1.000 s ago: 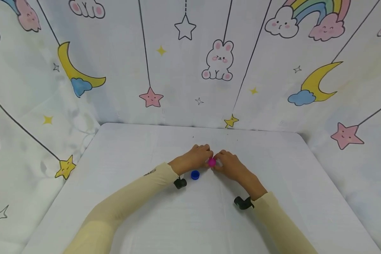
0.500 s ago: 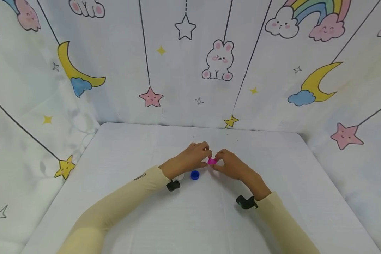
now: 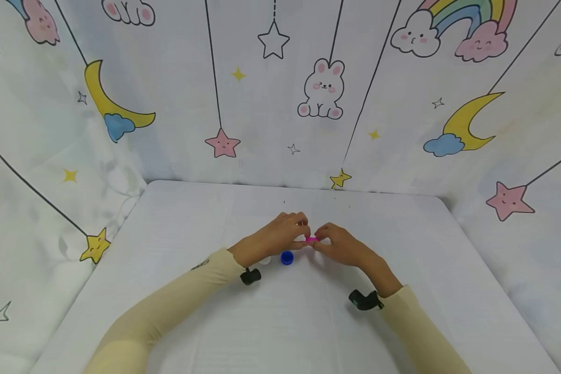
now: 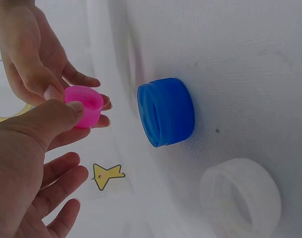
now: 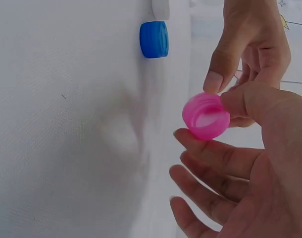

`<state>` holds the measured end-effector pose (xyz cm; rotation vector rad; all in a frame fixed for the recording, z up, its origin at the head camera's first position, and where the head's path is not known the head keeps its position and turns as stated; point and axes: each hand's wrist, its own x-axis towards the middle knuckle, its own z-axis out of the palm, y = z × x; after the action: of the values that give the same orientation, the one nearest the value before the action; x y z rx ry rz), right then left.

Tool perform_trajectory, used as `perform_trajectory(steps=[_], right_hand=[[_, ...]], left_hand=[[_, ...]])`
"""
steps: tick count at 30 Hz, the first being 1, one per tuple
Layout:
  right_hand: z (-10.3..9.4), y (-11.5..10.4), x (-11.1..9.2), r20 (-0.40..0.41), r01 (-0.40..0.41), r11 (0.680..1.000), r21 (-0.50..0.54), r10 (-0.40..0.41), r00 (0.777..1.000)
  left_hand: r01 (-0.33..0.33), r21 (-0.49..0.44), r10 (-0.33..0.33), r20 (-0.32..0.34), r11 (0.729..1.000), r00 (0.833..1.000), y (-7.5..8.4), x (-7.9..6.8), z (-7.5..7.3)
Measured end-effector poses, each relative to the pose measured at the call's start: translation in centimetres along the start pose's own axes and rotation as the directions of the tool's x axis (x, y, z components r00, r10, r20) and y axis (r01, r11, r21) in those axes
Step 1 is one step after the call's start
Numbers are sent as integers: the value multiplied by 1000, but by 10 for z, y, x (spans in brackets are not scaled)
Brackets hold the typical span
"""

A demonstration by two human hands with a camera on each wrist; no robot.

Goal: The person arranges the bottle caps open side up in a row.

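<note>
Both hands meet over the table around a pink bottle cap, which is raised off the surface. My left hand pinches one side of it, thumb in front in the left wrist view, its other fingers loosely spread. From the opposite side, thumb and index finger of my right hand pinch the same pink cap; the hollow inside shows in the right wrist view. A blue bottle cap rests on the table below the hands. Beside it lies a white bottle cap, partly hidden by the left wrist in the head view.
A white-covered table spreads under both arms. Behind and at the sides hangs a pale cloth printed with moons, stars and a rabbit. Each wrist carries a small black camera.
The pink cap has tilted from showing a round face to a thin edge in the head view. My left wrist and forearm have shifted left, uncovering part of the white cap.
</note>
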<state>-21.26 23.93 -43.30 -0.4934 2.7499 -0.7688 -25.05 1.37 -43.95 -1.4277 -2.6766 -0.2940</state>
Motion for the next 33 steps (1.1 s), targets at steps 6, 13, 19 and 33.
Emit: perform_trajectory(steps=[6, 13, 19, 33], right_hand=[[0, 1, -2, -20, -5, 1000, 8, 5, 1000], [2, -2, -8, -120, 81, 997, -4, -81, 989], [0, -7, -16, -141, 147, 988, -39, -151, 978], [5, -8, -24, -220, 218, 963, -158, -250, 943]], left_hand=[[12, -108, -12, 1, 994, 1000, -3, -3, -1], [125, -300, -107, 78, 946, 991, -6, -3, -1], [192, -515, -144, 132, 835, 981, -9, -2, -6], [354, -650, -206, 296, 672, 933, -10, -2, -10]])
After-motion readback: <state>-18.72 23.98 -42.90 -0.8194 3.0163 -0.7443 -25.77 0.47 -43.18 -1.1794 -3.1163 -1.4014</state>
